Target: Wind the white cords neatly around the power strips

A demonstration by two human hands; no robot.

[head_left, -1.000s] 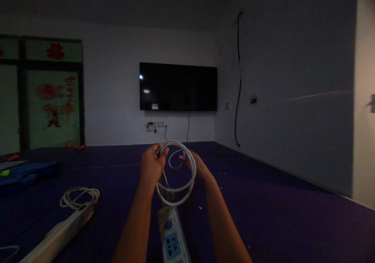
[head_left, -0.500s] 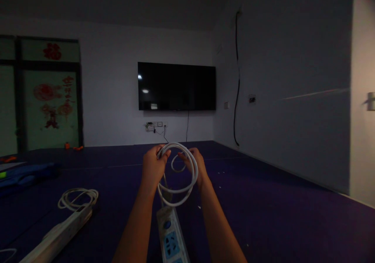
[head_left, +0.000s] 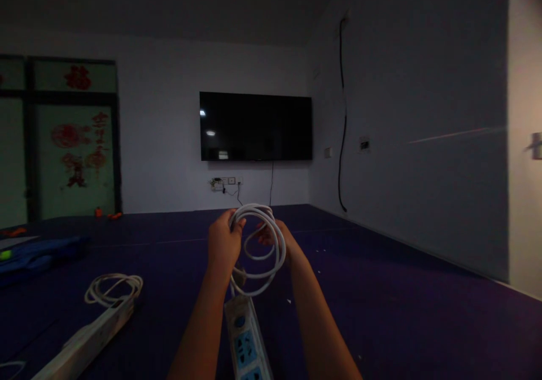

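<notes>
A white power cord (head_left: 283,250) hangs in several loops between my two hands. My left hand (head_left: 224,239) is closed on the upper left of the coil, thumb pressed against the loops. On the other side, my right hand (head_left: 283,237) is closed around the cord behind the right side of the loops, which partly cover its curled fingers. Below the coil lies a white power strip (head_left: 248,340) with blue socket faces, between my forearms. A dark plug-like lump (head_left: 239,278) shows through the coil, just above the strip's far end.
A second power strip (head_left: 91,337) with its own coiled cord (head_left: 112,287) rests at left on the dark purple surface (head_left: 381,301). Farther left lies a blue cloth-like item (head_left: 42,253). A television (head_left: 256,126) hangs on the far wall; small white scraps lie at right.
My right hand has moved slightly down and its fingers have shifted behind the coil. A smaller inner loop has grown wider. My left hand stays at the upper left of the coil.
</notes>
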